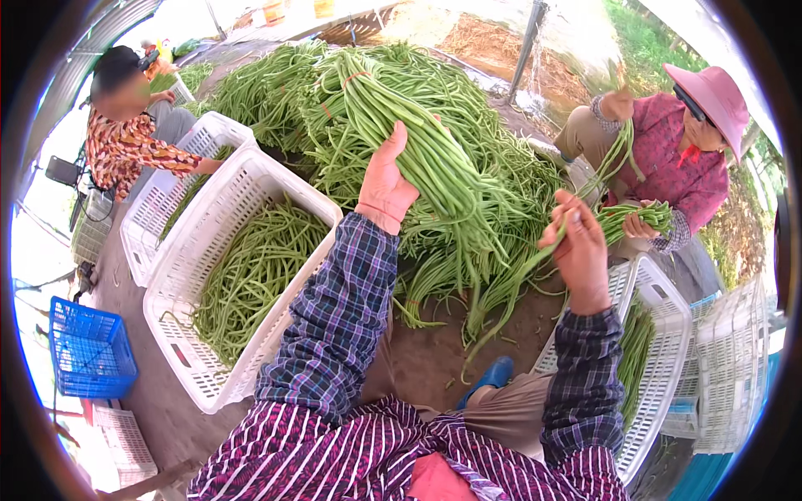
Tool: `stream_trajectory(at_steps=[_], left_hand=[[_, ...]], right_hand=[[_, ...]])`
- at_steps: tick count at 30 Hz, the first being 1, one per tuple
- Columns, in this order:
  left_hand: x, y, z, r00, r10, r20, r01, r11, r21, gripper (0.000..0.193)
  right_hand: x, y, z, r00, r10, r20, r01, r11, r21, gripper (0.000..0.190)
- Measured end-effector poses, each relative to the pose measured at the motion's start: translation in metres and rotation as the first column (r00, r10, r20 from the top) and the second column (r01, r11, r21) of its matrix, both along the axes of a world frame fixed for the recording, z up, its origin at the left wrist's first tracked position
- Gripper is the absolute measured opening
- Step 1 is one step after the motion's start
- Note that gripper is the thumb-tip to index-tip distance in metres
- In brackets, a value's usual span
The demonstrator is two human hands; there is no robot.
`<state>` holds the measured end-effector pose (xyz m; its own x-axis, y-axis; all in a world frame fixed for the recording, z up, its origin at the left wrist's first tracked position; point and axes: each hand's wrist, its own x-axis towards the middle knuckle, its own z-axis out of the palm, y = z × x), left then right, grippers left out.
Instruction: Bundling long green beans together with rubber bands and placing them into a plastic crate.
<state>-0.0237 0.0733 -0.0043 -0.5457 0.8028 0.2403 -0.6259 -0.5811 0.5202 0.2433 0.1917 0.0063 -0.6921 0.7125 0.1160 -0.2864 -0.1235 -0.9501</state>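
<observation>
A thick bundle of green yardlong beans [410, 134] lies across the palm of my left hand [388, 175], thumb over its near side. An orange-red band [356, 79] circles the bundle's far end. My right hand [576, 247] is raised to the right, its fingers pinching one or a few long bean strands [544, 253]. Beyond both hands rises a big heap of yardlong beans [269, 94]. A smaller tied bunch [416, 297] rests on the ground at the heap's near edge.
To my left, a white plastic crate [244, 160] holds loose beans [263, 269]; another white crate [141, 235] adjoins it. A blue crate [94, 351] sits farther left. At right is a white crate of beans [673, 325]. Co-workers sit at left [141, 150] and right [677, 150], the latter holding beans.
</observation>
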Motion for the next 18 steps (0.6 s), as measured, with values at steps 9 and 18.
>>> stream_trajectory(at_steps=[9, 18], left_hand=[[0.031, -0.009, -0.008, 0.768, 0.119, -0.629, -0.375, 0.880, -0.292, 0.044], [0.079, 0.010, 0.005, 0.731, -0.086, -0.677, -0.180, 0.933, -0.312, 0.026]], right_hand=[[-0.036, -0.023, 0.030, 0.982, -0.185, 0.020, 0.154, 0.865, 0.477, 0.012], [-0.064, -0.026, 0.024, 0.897, -0.441, 0.020, 0.248, 0.540, 0.804, 0.023]])
